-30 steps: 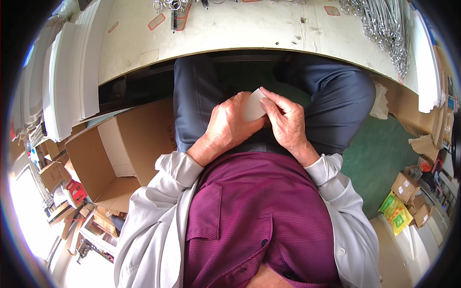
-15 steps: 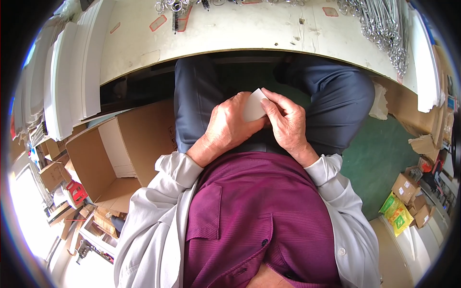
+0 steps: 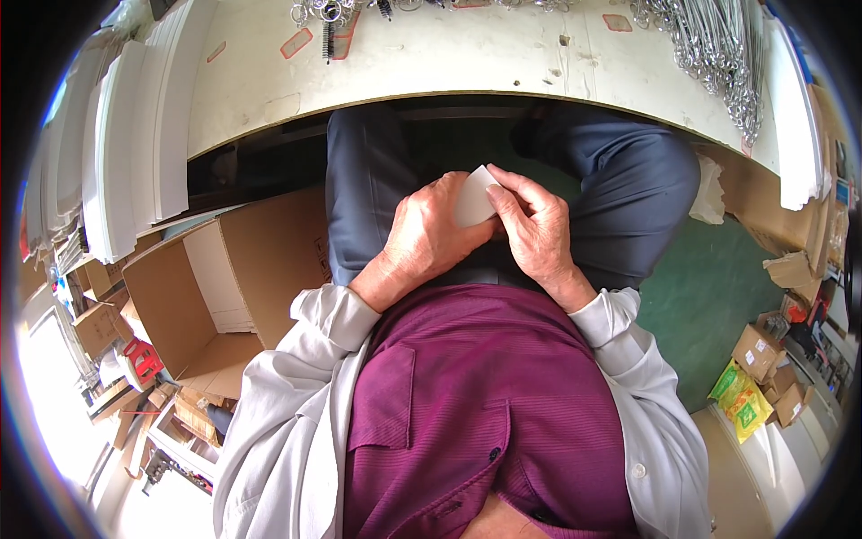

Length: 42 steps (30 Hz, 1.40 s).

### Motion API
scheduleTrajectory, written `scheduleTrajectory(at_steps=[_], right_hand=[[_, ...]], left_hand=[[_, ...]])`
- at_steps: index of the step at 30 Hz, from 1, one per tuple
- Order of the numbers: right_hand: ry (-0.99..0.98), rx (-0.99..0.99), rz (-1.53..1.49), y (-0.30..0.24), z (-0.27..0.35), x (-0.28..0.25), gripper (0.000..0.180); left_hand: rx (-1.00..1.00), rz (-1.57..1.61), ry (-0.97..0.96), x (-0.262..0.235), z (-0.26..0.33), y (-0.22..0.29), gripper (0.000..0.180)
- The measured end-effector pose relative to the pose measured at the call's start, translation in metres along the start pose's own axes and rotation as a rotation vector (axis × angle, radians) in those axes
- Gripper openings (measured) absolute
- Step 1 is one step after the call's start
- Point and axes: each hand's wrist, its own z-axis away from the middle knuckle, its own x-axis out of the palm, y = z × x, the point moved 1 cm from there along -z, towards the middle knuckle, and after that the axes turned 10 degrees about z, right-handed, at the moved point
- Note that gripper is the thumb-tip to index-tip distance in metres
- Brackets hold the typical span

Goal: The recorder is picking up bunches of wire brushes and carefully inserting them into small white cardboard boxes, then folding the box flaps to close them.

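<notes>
A small white flat piece (image 3: pixel 475 199), like a card or little box, is held over my lap; its exact kind cannot be made out. My left hand (image 3: pixel 426 226) wraps round its left side and underside, with the fingers partly hidden behind it. On the other side, my right hand (image 3: pixel 537 226) pinches its upper right edge between thumb and forefinger. Both hands are close together, just above my thighs and apart from the table edge.
Ahead is a white worktable (image 3: pixel 431 58) with a heap of thin metal rods (image 3: pixel 718 54) at right. White panels (image 3: pixel 135 135) stand at left. An open cardboard box (image 3: pixel 278 269) sits beside my left leg, and a yellow-green bag (image 3: pixel 743 400) lies at right.
My right hand has shifted very slightly at the white piece's edge. Otherwise both hands and the piece stay where they were.
</notes>
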Motion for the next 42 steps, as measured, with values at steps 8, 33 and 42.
scheduleTrajectory(at_steps=[8,33,42], right_hand=[[-0.004,0.016,-0.027,0.004,-0.001,0.001,0.029],[-0.033,-0.039,0.019,-0.002,-0.001,0.003,0.035],[-0.055,0.117,-0.161,-0.005,0.001,-0.005,0.03]], left_hand=[[0.015,-0.007,0.012,0.001,-0.001,-0.002,0.048],[0.024,0.009,0.055,-0.005,-0.005,-0.001,0.049],[0.075,0.144,0.219,-0.081,-0.003,0.034,0.047]])
